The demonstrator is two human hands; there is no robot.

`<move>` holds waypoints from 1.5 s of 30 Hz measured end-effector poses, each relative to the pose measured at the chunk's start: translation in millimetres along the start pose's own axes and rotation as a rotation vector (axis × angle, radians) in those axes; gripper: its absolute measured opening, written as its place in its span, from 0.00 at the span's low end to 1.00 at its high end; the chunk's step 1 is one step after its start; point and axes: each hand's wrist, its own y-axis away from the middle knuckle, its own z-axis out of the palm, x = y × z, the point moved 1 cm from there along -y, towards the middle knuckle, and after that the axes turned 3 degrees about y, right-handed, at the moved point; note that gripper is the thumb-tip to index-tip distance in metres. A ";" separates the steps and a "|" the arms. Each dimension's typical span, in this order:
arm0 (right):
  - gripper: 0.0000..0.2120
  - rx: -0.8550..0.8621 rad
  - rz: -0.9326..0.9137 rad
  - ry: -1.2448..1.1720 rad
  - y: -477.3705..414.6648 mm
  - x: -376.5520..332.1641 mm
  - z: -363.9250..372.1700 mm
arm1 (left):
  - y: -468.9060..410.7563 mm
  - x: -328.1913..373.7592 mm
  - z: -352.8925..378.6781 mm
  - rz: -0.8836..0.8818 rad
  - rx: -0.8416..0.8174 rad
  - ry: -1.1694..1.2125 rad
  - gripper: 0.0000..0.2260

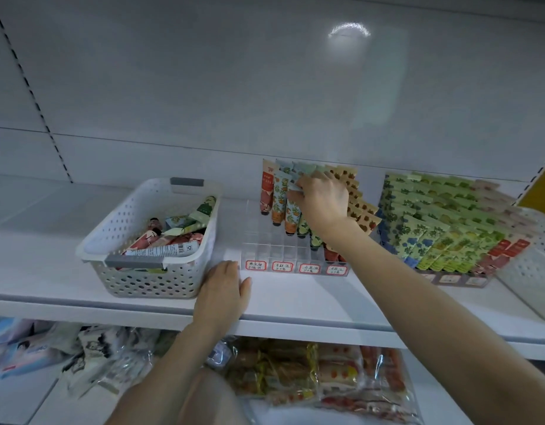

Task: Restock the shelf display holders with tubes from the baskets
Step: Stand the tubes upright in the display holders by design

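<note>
Reaching over the holder (265, 244), right hand (321, 200) pinches a tube (292, 217); left hand (223, 289) lies flat.

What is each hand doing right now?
Left hand: open, flat on the white shelf.
Right hand: pinching a floral-printed plastic tube in the clear acrylic holder.

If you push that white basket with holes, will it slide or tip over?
It would probably slide, not tip: the white basket is low and wide and sits flat on the smooth shelf. It is likely light, being holey plastic only partly filled with tubes. Those loose tubes might shift.
</note>
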 end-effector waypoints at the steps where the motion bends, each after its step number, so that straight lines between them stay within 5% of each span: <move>1: 0.13 0.034 -0.015 0.021 0.1 -1.4 2.5 | 0.1 -0.4 0.4 0.003 0.002 -0.002 0.15; 5: 0.13 0.140 -0.001 0.012 0.5 -7.7 4.2 | 0.5 -1.7 2.2 0.023 0.021 -0.004 0.14; 20: 0.20 0.056 -0.079 0.016 -5.1 -6.1 9.2 | -0.4 -5.6 7.5 0.038 0.039 0.013 0.10; 24: 0.06 0.021 -0.050 0.048 -7.1 -3.0 -0.8 | -1.1 -4.9 6.4 0.039 0.031 0.022 0.09; 37: 0.11 0.309 -0.110 -0.055 -4.8 7.7 -2.2 | 0.8 0.3 2.1 0.096 0.079 0.066 0.14; 43: 0.13 0.279 -0.119 -0.230 -12.1 -7.4 -6.1 | 8.9 22.4 -26.2 0.175 0.195 0.092 0.11; 45: 0.13 0.154 -0.138 -0.298 -15.7 -24.2 -9.5 | 4.4 27.6 -42.1 0.274 0.278 0.093 0.15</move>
